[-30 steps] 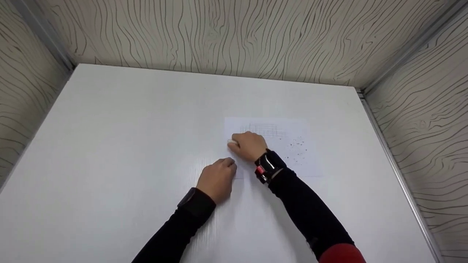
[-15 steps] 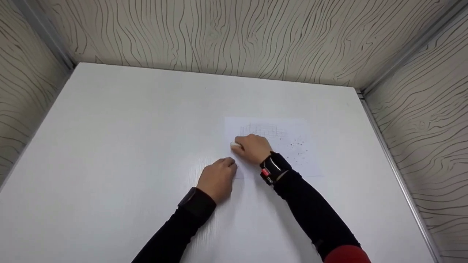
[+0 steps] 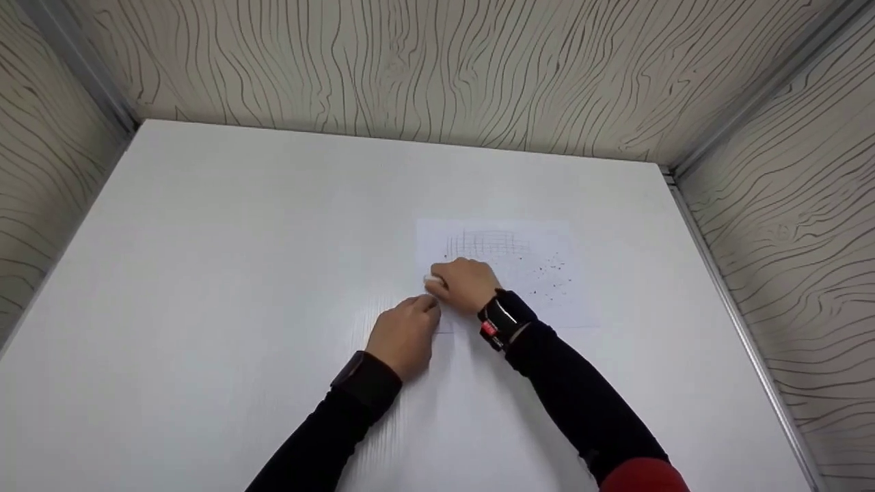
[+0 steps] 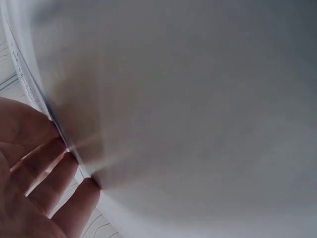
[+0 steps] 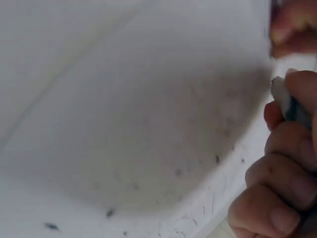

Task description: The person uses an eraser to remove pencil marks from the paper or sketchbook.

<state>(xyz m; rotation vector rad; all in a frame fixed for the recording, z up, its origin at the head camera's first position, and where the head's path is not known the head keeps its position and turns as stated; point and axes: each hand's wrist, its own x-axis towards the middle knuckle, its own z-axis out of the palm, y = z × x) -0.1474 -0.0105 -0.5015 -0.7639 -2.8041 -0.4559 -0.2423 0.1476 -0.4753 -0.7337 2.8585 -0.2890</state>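
Note:
A white eraser (image 3: 432,279) sticks out of my right hand (image 3: 466,285), which pinches it against the left part of a white paper sheet (image 3: 581,311). In the right wrist view the eraser (image 5: 280,93) shows a pale worn tip and a dark sleeve, with the fingers curled round it. My left hand (image 3: 403,338) rests at the sheet's lower left, close below the right one. Its fingertips (image 4: 91,186) press down on the surface in the left wrist view, the fingers fairly straight. Pencil grid lines (image 3: 487,242) run across the sheet's upper part.
Dark eraser crumbs (image 3: 554,268) lie scattered on the right side of the sheet. The white table (image 3: 239,239) extends all round it. Wood-patterned panels (image 3: 396,68) stand along the back and both sides.
My right hand has shifted slightly down across the sheet with the eraser, closer to the left hand. A dark crumb now shows above it. The left hand stays in place.

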